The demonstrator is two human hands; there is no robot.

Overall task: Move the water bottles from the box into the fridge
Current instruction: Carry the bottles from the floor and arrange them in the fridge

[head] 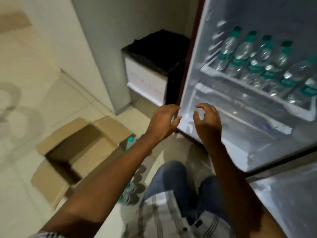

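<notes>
The fridge door (197, 69) stands open on the right. Its upper door shelf (240, 79) holds several clear water bottles (257, 55) with green caps and labels. The lower door shelf (240, 117) looks bare. My left hand (163, 121) and my right hand (207, 121) hover at the door's lower left corner, fingers curled apart, nothing in either. The cardboard box (82, 152) lies open on the floor at lower left; its inside is dark. A green-capped bottle (130, 141) shows beside the box, and more bottles (132, 188) lie on the floor behind my left forearm.
A white bin (145, 79) with a black liner stands against the wall behind the door. A grey wall corner (96, 57) rises at centre left. Pale floor tiles (34, 100) spread left. My knees in jeans (171, 182) are below the hands.
</notes>
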